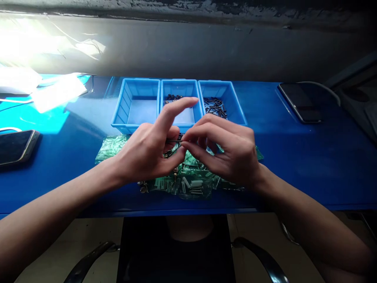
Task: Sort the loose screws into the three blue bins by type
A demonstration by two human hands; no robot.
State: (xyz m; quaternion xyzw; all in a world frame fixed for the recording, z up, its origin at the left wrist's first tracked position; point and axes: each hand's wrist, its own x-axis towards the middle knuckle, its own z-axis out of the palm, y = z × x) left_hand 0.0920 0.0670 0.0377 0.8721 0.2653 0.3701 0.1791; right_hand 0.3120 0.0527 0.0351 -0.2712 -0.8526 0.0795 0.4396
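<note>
Over the green bags, a thin dark screw lies level between my two hands. My right hand pinches its right end between thumb and fingertips. My left hand has its index finger stretched out and its other fingers curled around the screw's left end, which they partly hide. Beneath both hands, green plastic bags hold white plugs and metal screws. Small metal parts sit by the bags' left edge.
Behind my hands stand three joined blue bins: the left bin shows a bare floor, the middle and right bins hold dark screws. One phone lies at left, another phone at right. White papers lie back left on the blue table.
</note>
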